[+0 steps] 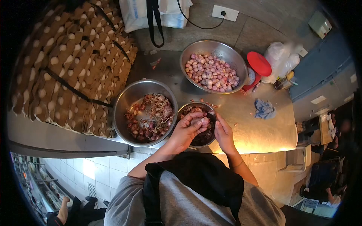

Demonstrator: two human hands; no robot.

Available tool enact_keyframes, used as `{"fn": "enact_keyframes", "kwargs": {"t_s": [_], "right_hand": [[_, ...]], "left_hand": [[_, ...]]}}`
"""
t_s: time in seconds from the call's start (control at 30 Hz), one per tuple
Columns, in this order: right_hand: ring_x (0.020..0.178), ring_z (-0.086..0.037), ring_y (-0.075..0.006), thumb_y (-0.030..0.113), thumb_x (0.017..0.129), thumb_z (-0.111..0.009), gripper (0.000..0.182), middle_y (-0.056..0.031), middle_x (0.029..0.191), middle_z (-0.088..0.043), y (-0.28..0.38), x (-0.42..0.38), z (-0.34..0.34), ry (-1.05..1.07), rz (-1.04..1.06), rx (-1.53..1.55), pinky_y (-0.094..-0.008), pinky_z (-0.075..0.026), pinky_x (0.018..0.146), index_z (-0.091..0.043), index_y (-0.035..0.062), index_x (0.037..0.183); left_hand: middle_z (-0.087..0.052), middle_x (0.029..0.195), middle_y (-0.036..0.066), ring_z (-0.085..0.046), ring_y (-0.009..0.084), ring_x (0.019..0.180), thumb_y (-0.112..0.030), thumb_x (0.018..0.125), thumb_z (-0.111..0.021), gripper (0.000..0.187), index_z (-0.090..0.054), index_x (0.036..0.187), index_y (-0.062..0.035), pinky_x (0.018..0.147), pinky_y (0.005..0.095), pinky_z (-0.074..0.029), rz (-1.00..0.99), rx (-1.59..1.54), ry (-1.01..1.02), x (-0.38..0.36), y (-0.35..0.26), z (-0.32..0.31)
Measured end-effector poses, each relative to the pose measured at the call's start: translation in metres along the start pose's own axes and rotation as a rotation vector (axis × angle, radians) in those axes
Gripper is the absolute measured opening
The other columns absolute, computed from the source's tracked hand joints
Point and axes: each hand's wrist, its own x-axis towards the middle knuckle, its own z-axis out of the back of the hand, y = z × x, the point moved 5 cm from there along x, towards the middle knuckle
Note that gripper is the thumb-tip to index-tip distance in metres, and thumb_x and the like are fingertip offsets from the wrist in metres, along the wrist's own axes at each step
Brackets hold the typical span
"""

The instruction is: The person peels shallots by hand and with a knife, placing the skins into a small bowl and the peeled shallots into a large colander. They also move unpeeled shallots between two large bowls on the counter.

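In the head view, pale labels [318, 100] are showing on the grey cabinet [320, 71] at the right, their print too small for me to read; the blue marks on the white bag [134, 17] are blurring. Both my hands are hovering over the small bowl [204, 145] at the worktop's [249, 132] near edge. My left hand [184, 131] is slanting inward, its curled fingers and thumb grasping a pinkish bulb [200, 122] above that bowl. My right hand [223, 135] is pointing forward just beside the bulb, fingers bunching; I cannot tell whether it is gripping anything. A larger bowl [151, 88] is holding skins and roots to the left, and a colander [228, 56] is holding bulbs beyond.
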Motion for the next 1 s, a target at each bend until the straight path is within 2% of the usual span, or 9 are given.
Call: {"fn": "enact_keyframes", "kwargs": {"t_s": [0.1, 0.3, 0.33, 0.4, 0.63, 0.67, 0.77, 0.83, 1.0], "right_hand": [[0.062, -0.037, -0.0019, 0.014, 0.092, -0.040, 0.039, 0.0005, 0.097, -0.050, -0.015, 0.007, 0.005, 0.011, 0.107, 0.028, -0.0146, -0.031, 0.054, -0.036, 0.0028, 0.129], [0.102, -0.048, -0.0145, 0.015, 0.091, -0.042, 0.039, -0.0114, 0.117, -0.050, -0.038, -0.007, 0.016, 0.449, -0.026, 0.301, -0.0239, -0.036, 0.088, -0.037, 0.0019, 0.128], [0.107, -0.046, -0.0161, 0.016, 0.091, -0.042, 0.039, -0.0122, 0.118, -0.050, -0.010, -0.013, -0.001, 0.324, -0.017, 0.086, -0.0256, -0.034, 0.091, -0.037, 0.0017, 0.127], [0.081, -0.038, -0.0100, 0.017, 0.092, -0.041, 0.039, -0.0033, 0.093, -0.044, -0.004, -0.013, -0.004, 0.180, 0.051, -0.152, -0.0217, -0.029, 0.070, -0.037, 0.0055, 0.128], [0.095, -0.038, -0.0113, 0.017, 0.091, -0.043, 0.039, -0.0058, 0.114, -0.048, -0.004, -0.022, 0.007, 0.077, 0.033, -0.093, -0.0231, -0.030, 0.080, -0.038, 0.0057, 0.128], [0.076, -0.034, -0.0070, 0.018, 0.091, -0.043, 0.040, -0.0006, 0.104, -0.049, -0.001, -0.023, 0.006, 0.073, 0.086, -0.100, -0.0195, -0.029, 0.065, -0.036, 0.0088, 0.130], [0.089, -0.044, -0.0112, 0.019, 0.092, -0.041, 0.043, -0.0028, 0.124, -0.044, 0.003, -0.030, 0.012, 0.102, 0.101, -0.177, -0.0217, -0.035, 0.077, -0.032, 0.0090, 0.132], [0.120, -0.037, -0.0212, 0.022, 0.092, -0.041, 0.042, -0.0122, 0.131, -0.040, -0.002, -0.032, 0.013, 0.105, 0.200, -0.260, -0.0292, -0.027, 0.100, -0.035, 0.0054, 0.130], [0.123, -0.034, -0.0213, 0.025, 0.092, -0.041, 0.044, -0.0133, 0.133, -0.036, -0.020, -0.033, 0.014, 0.099, 0.191, -0.241, -0.0303, -0.024, 0.102, -0.034, 0.0039, 0.129]], "left_hand": [[-0.058, 0.099, 0.006, -0.056, 0.0153, 0.091, -0.008, 0.087, -0.048, 0.024, -0.047, 0.111, -0.0035, 0.081, 0.0273, -0.046, 0.027, -0.002, -0.013, 0.001, -0.001, 0.000], [-0.057, 0.099, 0.007, -0.055, 0.0154, 0.092, -0.008, 0.086, -0.050, 0.021, -0.052, 0.107, -0.0032, 0.080, 0.0275, -0.046, 0.044, 0.050, -0.046, 0.005, 0.006, 0.003], [-0.057, 0.099, 0.007, -0.056, 0.0156, 0.092, -0.007, 0.086, -0.052, 0.022, -0.052, 0.107, -0.0027, 0.080, 0.0276, -0.046, 0.030, 0.103, -0.062, 0.005, 0.008, 0.004], [-0.057, 0.099, 0.006, -0.055, 0.0151, 0.094, -0.004, 0.083, -0.054, 0.022, -0.053, 0.105, -0.0023, 0.080, 0.0277, -0.046, 0.031, 0.183, -0.062, 0.008, 0.010, 0.007], [-0.059, 0.095, 0.005, -0.056, 0.0130, 0.088, -0.002, 0.081, -0.057, 0.023, -0.052, 0.103, -0.0060, 0.072, 0.0250, -0.045, 0.002, 0.256, -0.121, 0.018, 0.001, 0.014], [-0.059, 0.094, 0.005, -0.056, 0.0129, 0.086, -0.003, 0.081, -0.057, 0.021, -0.053, 0.101, -0.0059, 0.071, 0.0245, -0.045, -0.011, 0.241, -0.127, 0.024, -0.001, 0.021], [-0.059, 0.093, 0.004, -0.055, 0.0129, 0.081, -0.006, 0.082, -0.058, 0.016, -0.055, 0.097, -0.0046, 0.069, 0.0244, -0.045, -0.074, 0.273, -0.151, 0.046, -0.016, 0.013], [-0.057, 0.102, 0.006, -0.055, 0.0166, 0.092, -0.005, 0.082, -0.056, 0.020, -0.053, 0.102, -0.0023, 0.078, 0.0283, -0.046, -0.127, 0.283, -0.139, 0.069, -0.026, 0.005], [-0.051, 0.112, 0.009, -0.051, 0.0208, 0.105, -0.002, 0.083, -0.053, 0.027, -0.050, 0.110, -0.0014, 0.090, 0.0333, -0.043, -0.409, 0.248, 0.000, 0.100, -0.077, -0.056]]}}
